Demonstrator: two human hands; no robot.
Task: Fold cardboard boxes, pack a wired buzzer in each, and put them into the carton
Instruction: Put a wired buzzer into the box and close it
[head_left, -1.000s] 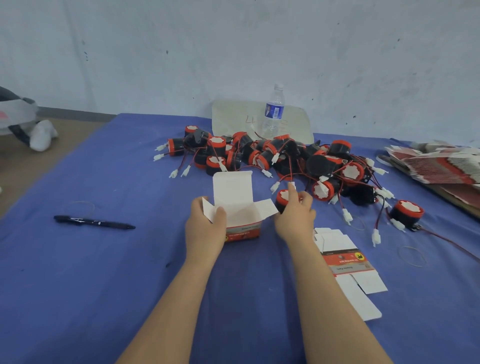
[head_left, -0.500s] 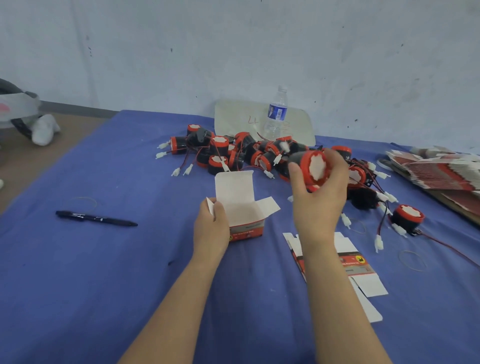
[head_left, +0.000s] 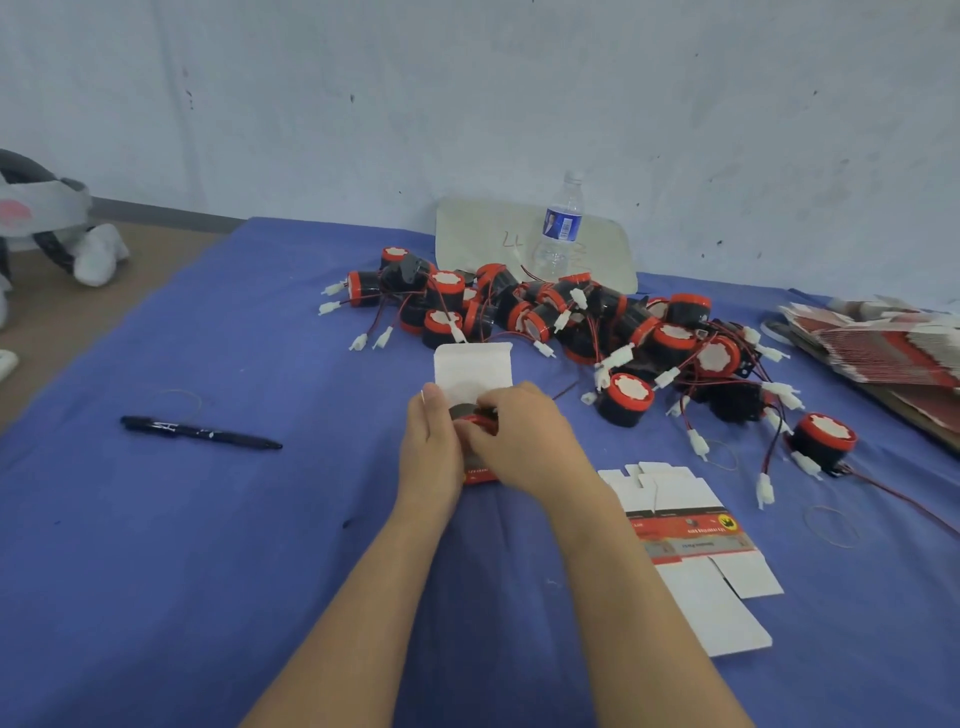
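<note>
Left grip (head_left: 434, 449) is wrapped round box (head_left: 472, 370) | buzzer (head_left: 480, 420) is held in right grip (head_left: 522, 434) | wire is best tucked in before closing.

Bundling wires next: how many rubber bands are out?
3: one rubber band behind the pen, one left of the lone buzzer, one right of the flat box. The buzzer pile may hide more.

The left hand (head_left: 431, 449) and right hand (head_left: 522, 439) hide most of the small red-and-white cardboard box (head_left: 470, 366) and black-and-red buzzer (head_left: 470, 415); the right edge crops the flat red cardboard stack (head_left: 883, 351).
</note>
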